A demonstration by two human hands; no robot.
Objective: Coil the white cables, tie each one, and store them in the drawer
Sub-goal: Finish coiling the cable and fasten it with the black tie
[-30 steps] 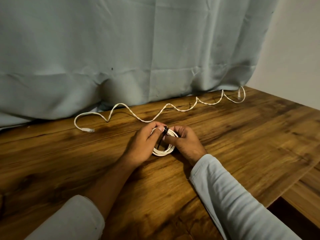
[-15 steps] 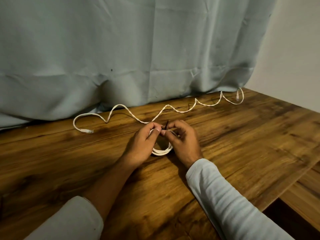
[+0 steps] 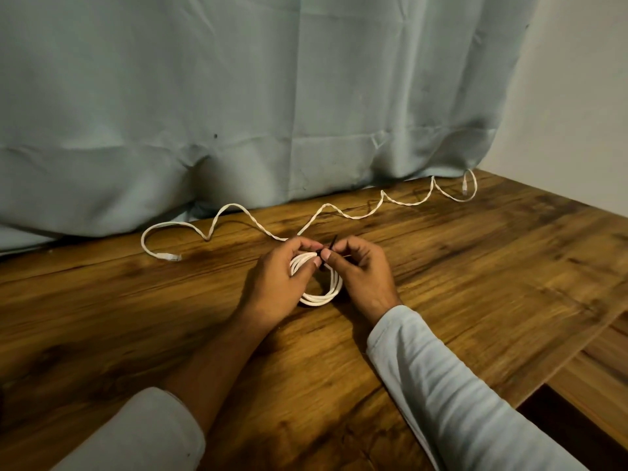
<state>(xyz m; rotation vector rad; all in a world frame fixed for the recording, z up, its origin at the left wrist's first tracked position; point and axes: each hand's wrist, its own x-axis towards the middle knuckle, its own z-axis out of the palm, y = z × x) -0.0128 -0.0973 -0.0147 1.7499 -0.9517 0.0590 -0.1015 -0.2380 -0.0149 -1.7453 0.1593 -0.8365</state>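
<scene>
A coiled white cable (image 3: 319,298) lies on the wooden table (image 3: 475,273) between my hands. My left hand (image 3: 275,287) grips the coil's top left part, thumb and fingers closed on the strands. My right hand (image 3: 363,273) pinches a thin black tie (image 3: 332,244) at the top of the coil; one end of the tie sticks up between my fingertips. A second white cable (image 3: 353,216) lies uncoiled in a wavy line along the back of the table, its plug ends at the left (image 3: 169,257) and far right (image 3: 464,189).
A pale blue curtain (image 3: 238,113) hangs behind the table and rests on its back edge. A white wall (image 3: 577,96) stands at the right. The table's right edge (image 3: 584,348) drops to a lower wooden surface (image 3: 598,372) with a dark gap beside it.
My right hand has shifted from lying over the coil to pinching the black tie upright at its top. The coil has lifted slightly at the far side. The loose cable has not moved.
</scene>
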